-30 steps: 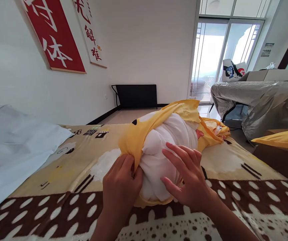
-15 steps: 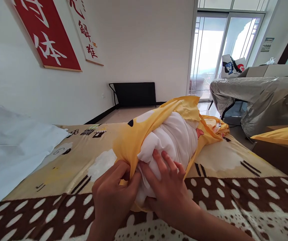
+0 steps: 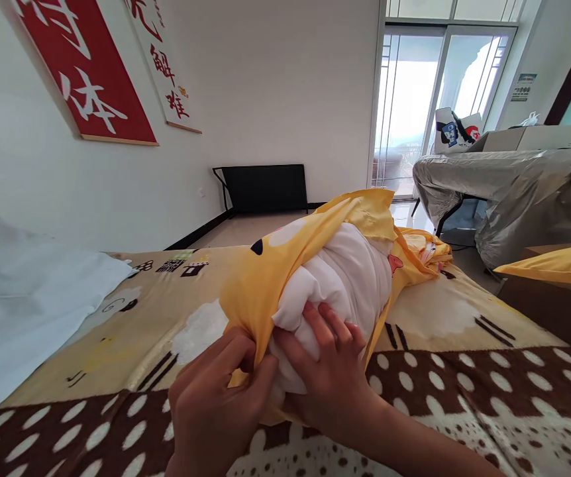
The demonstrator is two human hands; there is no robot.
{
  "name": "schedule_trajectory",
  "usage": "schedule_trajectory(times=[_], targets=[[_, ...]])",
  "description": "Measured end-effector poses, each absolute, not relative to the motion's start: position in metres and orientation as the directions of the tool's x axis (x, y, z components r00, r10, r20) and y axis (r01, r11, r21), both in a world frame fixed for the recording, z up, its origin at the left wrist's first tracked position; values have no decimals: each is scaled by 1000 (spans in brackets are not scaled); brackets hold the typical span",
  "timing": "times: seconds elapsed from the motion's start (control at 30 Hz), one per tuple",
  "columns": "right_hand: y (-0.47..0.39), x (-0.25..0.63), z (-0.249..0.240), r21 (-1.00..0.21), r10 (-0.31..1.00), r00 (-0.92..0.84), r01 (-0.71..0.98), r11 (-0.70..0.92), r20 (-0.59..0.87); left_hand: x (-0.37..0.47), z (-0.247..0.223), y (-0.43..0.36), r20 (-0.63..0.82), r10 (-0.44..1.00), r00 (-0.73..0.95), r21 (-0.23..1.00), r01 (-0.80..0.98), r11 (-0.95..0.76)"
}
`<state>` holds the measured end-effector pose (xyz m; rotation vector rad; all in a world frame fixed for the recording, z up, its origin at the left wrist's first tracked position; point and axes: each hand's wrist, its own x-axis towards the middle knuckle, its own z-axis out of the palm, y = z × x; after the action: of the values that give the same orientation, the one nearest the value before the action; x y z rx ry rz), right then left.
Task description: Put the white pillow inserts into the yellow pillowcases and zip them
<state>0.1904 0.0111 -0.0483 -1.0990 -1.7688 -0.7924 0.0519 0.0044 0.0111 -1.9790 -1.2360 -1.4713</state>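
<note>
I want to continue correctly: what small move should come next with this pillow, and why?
Probably the left hand should pull the yellow pillowcase edge toward the person, while the right hand presses the white pillow in, because its near end is uncovered.

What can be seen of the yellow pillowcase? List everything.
The yellow pillowcase is thin, wrinkled fabric with white patches and a small black print. It lies on the patterned blanket, partly drawn over a white pillow that bulges from its open end. The left hand pinches its edge; the right hand presses the pillow.
</note>
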Motion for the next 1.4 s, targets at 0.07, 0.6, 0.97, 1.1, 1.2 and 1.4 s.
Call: schedule_trajectory(times=[0.07, 0.6, 0.97, 1.1, 1.2, 1.4], targets=[[7, 193, -44, 63, 378, -237, 906, 418, 895, 52, 11, 4, 905, 421, 67, 191, 820, -540], [-1, 198, -36, 63, 442, -299, 879, 473, 846, 51, 11, 6, 934, 329, 138, 78, 820, -567], [0, 199, -36, 66, 451, -307, 878, 474, 838, 50, 15, 8, 939, 294, 177, 34, 805, -592], [1, 198, -36, 66, 444, -302, 879, 471, 844, 50, 14, 7, 941, 291, 173, 32, 810, -585], [1, 198, -36, 72, 433, -300, 880, 470, 850, 49, 14, 7, 940, 296, 170, 40, 807, -589], [0, 198, -36, 82, 445, -315, 880, 469, 838, 49, 13, 8, 935, 307, 180, 36, 810, -585]])
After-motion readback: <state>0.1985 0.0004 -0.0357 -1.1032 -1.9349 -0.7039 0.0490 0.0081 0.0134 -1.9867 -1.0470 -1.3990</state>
